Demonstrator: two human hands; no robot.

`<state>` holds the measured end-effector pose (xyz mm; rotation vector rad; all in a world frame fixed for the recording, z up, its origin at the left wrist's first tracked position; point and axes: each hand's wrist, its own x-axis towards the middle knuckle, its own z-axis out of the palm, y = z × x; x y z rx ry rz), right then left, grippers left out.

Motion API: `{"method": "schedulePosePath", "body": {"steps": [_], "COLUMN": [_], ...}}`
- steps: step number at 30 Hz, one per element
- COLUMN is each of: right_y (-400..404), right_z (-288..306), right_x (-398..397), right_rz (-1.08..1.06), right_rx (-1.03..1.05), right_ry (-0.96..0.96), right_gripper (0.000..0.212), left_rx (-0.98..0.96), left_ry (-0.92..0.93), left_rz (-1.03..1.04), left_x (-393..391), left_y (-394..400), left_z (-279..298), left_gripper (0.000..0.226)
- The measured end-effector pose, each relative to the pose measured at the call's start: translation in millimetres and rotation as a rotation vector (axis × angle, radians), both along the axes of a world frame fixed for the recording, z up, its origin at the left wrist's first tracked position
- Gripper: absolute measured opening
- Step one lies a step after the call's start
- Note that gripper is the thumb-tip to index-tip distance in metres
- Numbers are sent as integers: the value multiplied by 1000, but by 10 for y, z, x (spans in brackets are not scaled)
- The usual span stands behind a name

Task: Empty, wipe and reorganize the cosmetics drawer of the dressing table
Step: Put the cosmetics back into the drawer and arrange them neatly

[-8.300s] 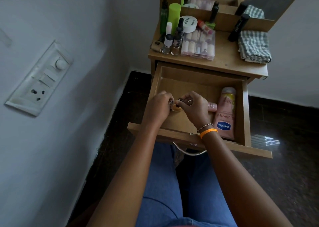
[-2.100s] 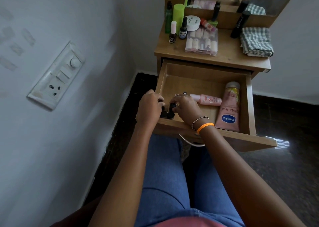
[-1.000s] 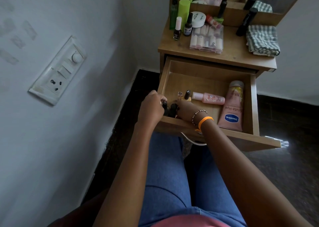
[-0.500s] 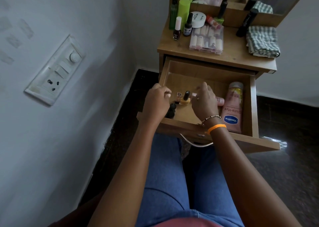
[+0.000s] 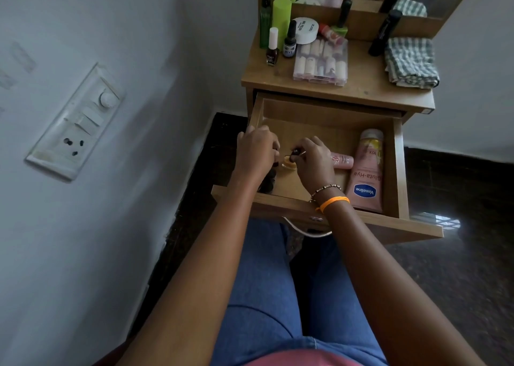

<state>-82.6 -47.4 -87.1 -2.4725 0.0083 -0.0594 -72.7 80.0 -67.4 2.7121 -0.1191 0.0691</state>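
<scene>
Legible markings, located relative to the open drawer [image 5: 395, 170]. Inside it, along its right wall, a pink lotion tube [image 5: 365, 176] carries a blue oval "Vaseline" logo, with "Gluta-Hya" and "10X" printed nearer its cap. On the tabletop behind the drawer, a small dark bottle [image 5: 289, 42] reads "NIVE"; the white round jar [image 5: 306, 30] bears print too small to read.

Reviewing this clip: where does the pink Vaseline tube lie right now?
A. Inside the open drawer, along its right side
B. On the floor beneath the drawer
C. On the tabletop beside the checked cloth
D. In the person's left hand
A: the Vaseline tube lies flat inside the open drawer against its right wall, while the checked cloth sits up on the tabletop.
</scene>
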Motion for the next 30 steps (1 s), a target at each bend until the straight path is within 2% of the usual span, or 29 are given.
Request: {"method": "schedulePosePath", "body": {"steps": [7, 12, 17, 30], "right_y": [3, 53, 107, 138], "right_z": [-16, 5, 13, -48], "right_x": [17, -2, 53, 76], "right_rz": [5, 111, 238, 315], "right_rx": [32, 35, -14, 102], "right_ry": [-59, -13, 0, 241], "right_gripper": [15, 15, 14, 21], "left_rx": [13, 42, -3, -151], "left_ry": [-37, 26, 5, 39], "left_rz": [124, 115, 130, 154], "left_x": [-35, -96, -146, -160], "left_y": [254, 270, 290, 315], "left_z": [83, 14, -64, -135], "left_gripper": [13, 16, 12, 13]}}
